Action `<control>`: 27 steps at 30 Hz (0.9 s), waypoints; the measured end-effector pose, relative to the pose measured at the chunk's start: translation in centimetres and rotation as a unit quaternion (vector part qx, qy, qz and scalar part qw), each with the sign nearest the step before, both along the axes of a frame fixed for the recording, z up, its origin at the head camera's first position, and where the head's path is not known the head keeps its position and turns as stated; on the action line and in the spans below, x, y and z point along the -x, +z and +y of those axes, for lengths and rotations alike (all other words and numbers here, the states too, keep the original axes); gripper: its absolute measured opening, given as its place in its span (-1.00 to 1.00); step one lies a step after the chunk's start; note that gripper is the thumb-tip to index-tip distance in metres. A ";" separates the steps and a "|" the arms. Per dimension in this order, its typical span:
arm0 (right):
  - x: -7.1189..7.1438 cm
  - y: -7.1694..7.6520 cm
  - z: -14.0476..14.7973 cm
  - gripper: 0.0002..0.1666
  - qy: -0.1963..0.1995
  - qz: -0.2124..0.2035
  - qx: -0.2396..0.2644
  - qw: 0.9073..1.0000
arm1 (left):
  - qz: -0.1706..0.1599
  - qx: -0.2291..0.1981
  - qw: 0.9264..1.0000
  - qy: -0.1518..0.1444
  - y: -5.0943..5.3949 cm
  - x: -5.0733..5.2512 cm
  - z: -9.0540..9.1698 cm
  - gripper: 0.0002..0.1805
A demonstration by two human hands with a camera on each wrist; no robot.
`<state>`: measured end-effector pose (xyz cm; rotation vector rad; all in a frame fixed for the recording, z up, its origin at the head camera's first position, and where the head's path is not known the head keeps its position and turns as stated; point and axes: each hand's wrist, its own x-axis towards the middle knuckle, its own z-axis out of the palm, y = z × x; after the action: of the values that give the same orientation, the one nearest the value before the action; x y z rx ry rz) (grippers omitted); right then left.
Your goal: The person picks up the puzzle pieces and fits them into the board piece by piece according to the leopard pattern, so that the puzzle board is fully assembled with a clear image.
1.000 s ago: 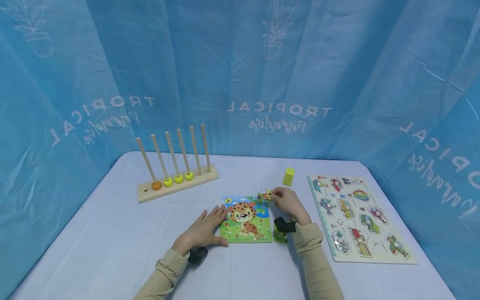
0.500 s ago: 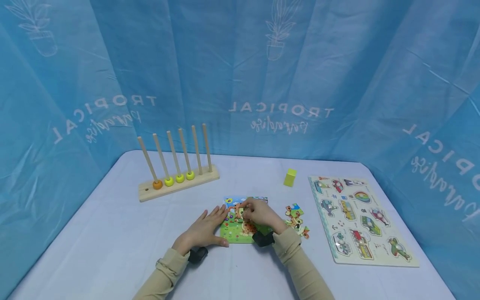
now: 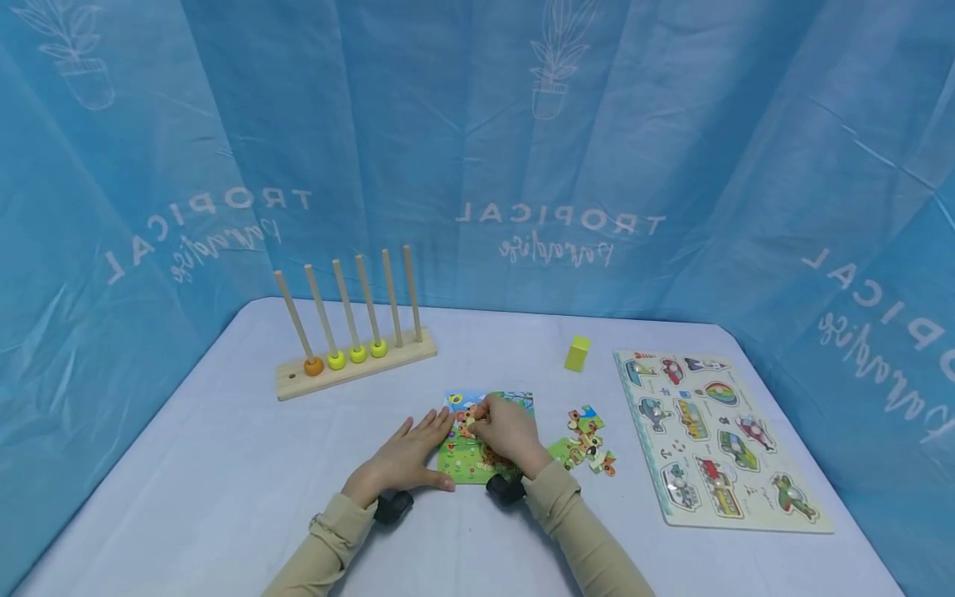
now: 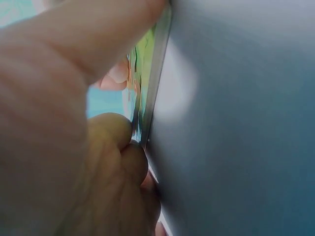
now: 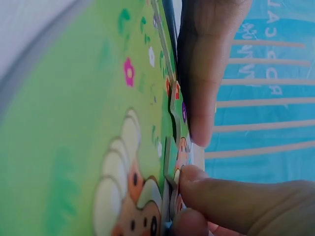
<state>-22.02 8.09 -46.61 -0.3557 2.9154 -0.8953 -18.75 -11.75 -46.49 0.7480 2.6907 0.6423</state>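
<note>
A leopard-picture puzzle board (image 3: 462, 468) lies flat mid-table. My left hand (image 3: 406, 458) rests along its left edge with fingers spread and straight, the thumb (image 4: 113, 29) at the near edge. Above the board's upper left part, my right hand (image 3: 511, 431) pinches a puzzle piece (image 3: 466, 421) with thumb and fingers. In the right wrist view, this green and orange piece (image 5: 182, 142) sits slightly raised over the board, and a left-hand finger (image 5: 204, 83) touches close beside it. The right palm hides the board's middle.
Several loose puzzle pieces (image 3: 588, 444) lie right of the board. Farther right is a vehicle peg puzzle (image 3: 705, 489). A yellow-green block (image 3: 578, 353) stands behind, and a wooden peg abacus (image 3: 358, 365) with several beads is at the back left.
My right hand has carried the piece leftward from the board's upper right corner to its upper left part, uncovering the loose pieces. My left hand has stayed in place.
</note>
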 end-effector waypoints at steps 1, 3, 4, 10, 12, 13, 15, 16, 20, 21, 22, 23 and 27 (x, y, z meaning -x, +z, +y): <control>0.0 0.0 0.0 -0.80 -0.001 0.001 -0.002 1.000 | 0.000 0.000 1.000 0.000 0.0 0.0 0.0 0.14; 0.0 0.0 0.0 -0.80 -0.001 -0.004 -0.002 1.000 | -0.001 -0.002 1.000 0.000 0.0 0.0 0.0 0.13; 0.0 0.0 0.0 -0.80 -0.001 -0.007 -0.002 1.000 | -0.001 -0.002 1.000 0.001 0.0 0.0 0.0 0.12; -0.1 -0.2 -0.3 -0.81 -0.009 -0.006 -0.005 1.000 | -0.005 -0.006 1.000 0.004 0.1 -0.1 0.0 0.10; 0.0 -0.3 -0.2 -0.81 -0.004 -0.004 0.002 1.000 | -0.005 -0.008 1.000 0.003 0.0 -0.1 0.0 0.10; 0.0 -0.3 0.0 -0.81 0.001 -0.005 0.008 1.000 | -0.004 -0.008 1.000 0.002 0.0 -0.1 0.0 0.10; 0.1 -0.3 0.6 -0.82 0.019 -0.021 0.038 0.999 | -0.004 -0.008 1.000 0.000 0.0 -0.2 0.1 0.10; 0.2 -0.3 1.1 -0.82 0.030 -0.029 0.055 0.998 | -0.005 -0.009 1.000 -0.001 0.0 -0.2 0.2 0.10; 0.5 0.1 3.8 -0.82 0.047 -0.042 0.110 0.992 | -0.009 -0.013 1.000 0.000 -0.1 -0.3 0.2 0.12; 0.7 0.1 4.7 -0.82 0.037 -0.036 0.116 0.992 | -0.010 -0.016 1.000 0.002 -0.1 -0.3 0.2 0.12; 0.8 0.3 5.7 -0.82 0.021 -0.025 0.115 0.993 | -0.009 -0.017 1.000 0.003 -0.1 -0.3 0.2 0.13; 0.9 0.4 6.7 -0.83 0.000 -0.015 0.112 0.994 | -0.006 -0.018 1.000 0.005 -0.1 -0.3 0.1 0.13; 1.4 0.9 11.0 -0.74 -0.082 -0.003 0.073 0.994 | -0.004 -0.014 1.000 0.014 -0.2 -0.1 0.0 0.13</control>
<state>-23.38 19.10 -45.71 -0.1217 2.9147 -1.1323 -18.63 -11.78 -46.67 0.7153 2.6939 0.6906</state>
